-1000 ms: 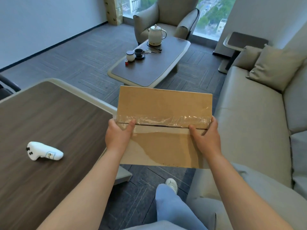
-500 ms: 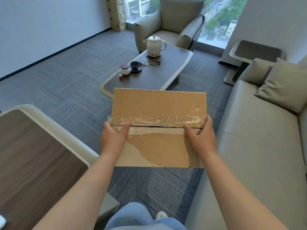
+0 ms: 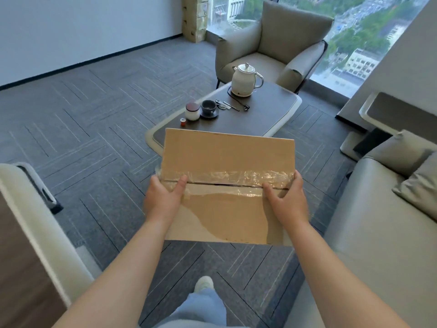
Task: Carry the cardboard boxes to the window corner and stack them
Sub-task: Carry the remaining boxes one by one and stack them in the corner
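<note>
This is the carrying step. The person holds 1 cardboard box out in front, up off the floor, between the desk and the sofa, with the low table just ahead. The left hand grips the left end and the right hand grips the right end. Each thumb lies on top by the tape, and the other fingers are hidden under the box. The box lies about flat, taped top up. Its long side runs left to right, and so does the tape. Next, I think, comes a walk around the low table to the tall pile by the window, which looks like boxes, keeping the box level.
</note>
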Tool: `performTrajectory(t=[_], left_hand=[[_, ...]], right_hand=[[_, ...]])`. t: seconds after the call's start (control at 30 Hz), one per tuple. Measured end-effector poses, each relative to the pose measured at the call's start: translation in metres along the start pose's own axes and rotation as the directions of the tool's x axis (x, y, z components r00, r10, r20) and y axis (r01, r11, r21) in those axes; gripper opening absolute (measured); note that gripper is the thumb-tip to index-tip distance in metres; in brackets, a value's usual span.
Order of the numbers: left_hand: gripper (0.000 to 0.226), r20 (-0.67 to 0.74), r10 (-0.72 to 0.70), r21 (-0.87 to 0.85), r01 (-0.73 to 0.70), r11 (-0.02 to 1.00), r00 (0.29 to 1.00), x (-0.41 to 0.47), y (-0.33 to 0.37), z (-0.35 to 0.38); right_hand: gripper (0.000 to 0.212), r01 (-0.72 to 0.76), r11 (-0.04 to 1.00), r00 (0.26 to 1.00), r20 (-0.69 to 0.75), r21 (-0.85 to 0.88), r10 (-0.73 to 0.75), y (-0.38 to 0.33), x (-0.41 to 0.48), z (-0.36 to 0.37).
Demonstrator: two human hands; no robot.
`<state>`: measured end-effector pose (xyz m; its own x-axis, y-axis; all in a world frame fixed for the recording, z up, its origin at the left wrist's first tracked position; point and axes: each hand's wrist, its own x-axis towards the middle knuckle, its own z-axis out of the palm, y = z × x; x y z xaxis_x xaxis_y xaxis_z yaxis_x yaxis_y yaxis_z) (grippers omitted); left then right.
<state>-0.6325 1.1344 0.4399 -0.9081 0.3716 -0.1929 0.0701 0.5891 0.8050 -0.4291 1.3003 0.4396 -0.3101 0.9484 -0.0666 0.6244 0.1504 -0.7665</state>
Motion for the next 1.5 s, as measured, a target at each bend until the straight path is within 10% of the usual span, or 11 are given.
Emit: performTrajectory(t=[0.5,1.07,1.5], left_hand=[[0.049,-0.241,-0.189,-0.081,0.175,0.981,0.952,0.136,0.042,-0.005],[0.064,-0.591,-0.419,-0.21,0.369,0.905,0.69,0.247,0.017,-0.097],[0.066,-0.584,-0.335,-0.198,0.271,0.942,0.739,0.429,-0.024,-0.245]], right_hand=[[0.087,0.119,0.993,0.953,0.281,-0.013,-0.11,-0.096,0.172,0.106],[0.088,0.416,0.9,0.692,0.595,0.134,-0.408,-0.264,0.257,0.284],[0.091,0.413,0.902,0.737,0.535,0.128,-0.413,-0.42,0.26,0.448]])
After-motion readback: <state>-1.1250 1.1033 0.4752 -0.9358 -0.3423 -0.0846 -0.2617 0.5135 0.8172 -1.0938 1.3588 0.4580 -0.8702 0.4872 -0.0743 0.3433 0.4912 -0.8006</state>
